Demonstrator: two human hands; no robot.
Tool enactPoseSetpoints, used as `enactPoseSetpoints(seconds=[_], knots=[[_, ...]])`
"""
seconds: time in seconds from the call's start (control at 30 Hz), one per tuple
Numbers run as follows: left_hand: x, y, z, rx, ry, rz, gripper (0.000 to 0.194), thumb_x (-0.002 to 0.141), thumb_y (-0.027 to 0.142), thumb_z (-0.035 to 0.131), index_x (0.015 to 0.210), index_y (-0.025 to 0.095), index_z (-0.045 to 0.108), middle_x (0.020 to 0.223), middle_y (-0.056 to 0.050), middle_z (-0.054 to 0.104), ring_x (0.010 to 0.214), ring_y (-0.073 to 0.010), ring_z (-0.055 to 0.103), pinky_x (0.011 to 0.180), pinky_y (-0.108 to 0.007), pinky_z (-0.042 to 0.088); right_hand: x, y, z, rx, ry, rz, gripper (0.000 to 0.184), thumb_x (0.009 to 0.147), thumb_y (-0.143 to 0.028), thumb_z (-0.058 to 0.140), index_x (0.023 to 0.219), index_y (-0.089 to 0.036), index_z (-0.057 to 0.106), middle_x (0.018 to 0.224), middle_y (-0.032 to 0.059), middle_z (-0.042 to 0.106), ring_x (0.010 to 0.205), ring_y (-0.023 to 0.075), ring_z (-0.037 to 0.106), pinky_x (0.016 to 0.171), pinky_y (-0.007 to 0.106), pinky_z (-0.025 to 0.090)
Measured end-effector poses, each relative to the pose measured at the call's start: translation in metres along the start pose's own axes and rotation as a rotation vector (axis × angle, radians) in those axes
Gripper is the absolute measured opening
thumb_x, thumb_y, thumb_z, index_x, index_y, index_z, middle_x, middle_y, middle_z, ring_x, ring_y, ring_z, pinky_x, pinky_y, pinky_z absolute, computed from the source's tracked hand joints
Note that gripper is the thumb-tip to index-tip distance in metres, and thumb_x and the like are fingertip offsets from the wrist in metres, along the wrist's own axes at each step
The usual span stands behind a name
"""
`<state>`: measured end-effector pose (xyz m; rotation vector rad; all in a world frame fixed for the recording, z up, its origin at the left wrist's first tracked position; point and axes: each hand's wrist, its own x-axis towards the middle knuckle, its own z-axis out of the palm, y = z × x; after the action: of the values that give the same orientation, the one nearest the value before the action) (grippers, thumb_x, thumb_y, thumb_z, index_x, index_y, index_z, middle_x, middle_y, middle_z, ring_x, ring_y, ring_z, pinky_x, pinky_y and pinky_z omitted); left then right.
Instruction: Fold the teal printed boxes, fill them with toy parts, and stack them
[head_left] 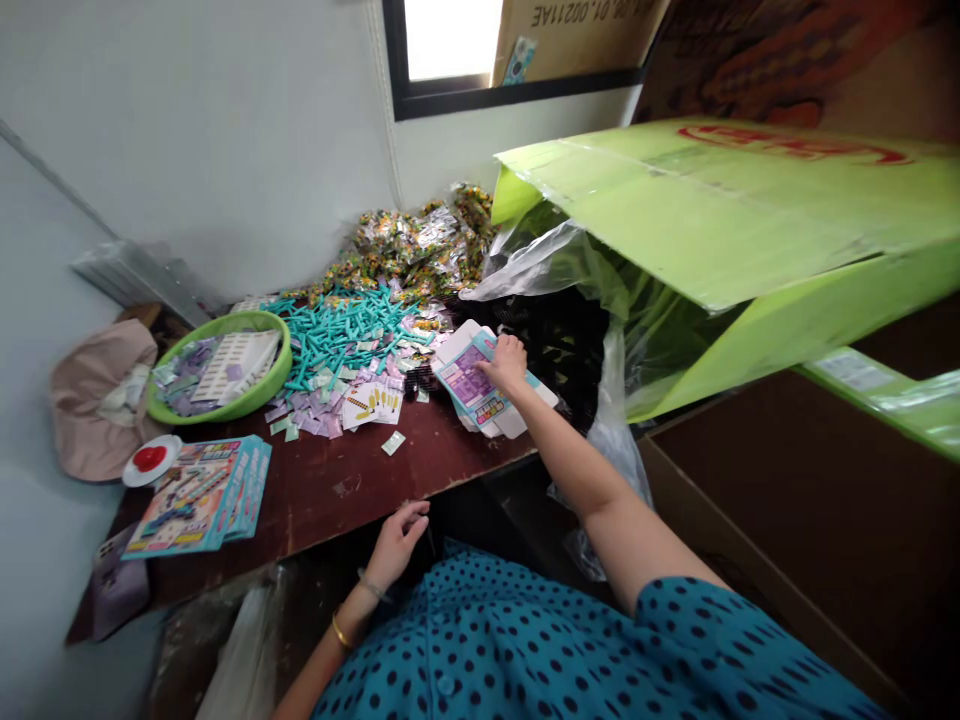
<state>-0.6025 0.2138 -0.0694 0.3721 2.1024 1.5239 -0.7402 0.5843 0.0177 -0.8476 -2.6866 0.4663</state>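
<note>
My right hand [507, 362] reaches out over the dark red table [337, 480] and rests on a printed card [471, 385] on top of a small stack of cards, fingers curled on its far edge. My left hand [397, 540] hangs by the table's front edge, fingers loosely bent, nothing seen in it. A heap of teal plastic sticks [341, 335] lies behind the cards, with small purple packets [315, 410] scattered in front.
A green bowl [270, 385] with packets and a sheet stands at left. Finished colourful cards [199, 495] and a red-centred white lid [150, 460] lie near the left edge. Foil wrappers [420, 240] pile in the corner. A large green carton flap [712, 210] and plastic bag [547, 260] crowd the right.
</note>
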Motion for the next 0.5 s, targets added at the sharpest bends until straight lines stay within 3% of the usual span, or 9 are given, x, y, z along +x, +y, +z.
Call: enactPoseSetpoints(seconds=[0.13,0.27,0.37,0.5], knots=[[0.005,0.016,-0.009,-0.033,-0.005,0.002,0.056,0.084,0.063,0.066,0.12,0.02,0.072,0.123,-0.014,0.074,0.113,-0.0295,0.07,0.109,-0.046,0.05,-0.012,0.0,-0.044,0.315,0.035,-0.019,0.042,0.088,-0.038,0.069,0.124,-0.02,0.055,0.117,0.0103,0.069,0.102,0.0264,0.066,0.091,0.037,0.049],[0.013,0.037,-0.012,-0.18,0.005,0.092,0.09,0.071,0.081,0.069,0.142,0.026,0.059,0.142,-0.016,0.063,0.129,-0.0352,0.062,0.109,-0.047,0.051,-0.062,-0.012,-0.077,0.665,0.078,-0.141,0.044,0.085,-0.041,0.071,0.124,-0.023,0.06,0.119,0.0084,0.071,0.108,0.0272,0.066,0.098,0.041,0.05],[0.018,0.041,-0.008,-0.303,0.025,0.142,0.116,0.055,0.093,0.067,0.152,0.033,0.047,0.144,-0.012,0.062,0.136,-0.0408,0.056,0.109,-0.053,0.053,-0.121,-0.033,-0.073,0.906,0.0,-0.274,0.052,0.082,-0.048,0.075,0.127,-0.025,0.062,0.127,0.0085,0.069,0.118,0.0291,0.063,0.106,0.045,0.047],[0.022,0.024,-0.011,-0.384,0.227,-0.073,0.098,0.061,0.09,0.063,0.148,0.047,0.048,0.115,-0.004,0.078,0.12,-0.0417,0.067,0.098,-0.059,0.059,-0.183,-0.046,-0.046,1.206,-0.099,-0.216,0.061,0.082,-0.058,0.074,0.131,-0.024,0.06,0.123,0.0076,0.069,0.114,0.0281,0.065,0.105,0.045,0.049]])
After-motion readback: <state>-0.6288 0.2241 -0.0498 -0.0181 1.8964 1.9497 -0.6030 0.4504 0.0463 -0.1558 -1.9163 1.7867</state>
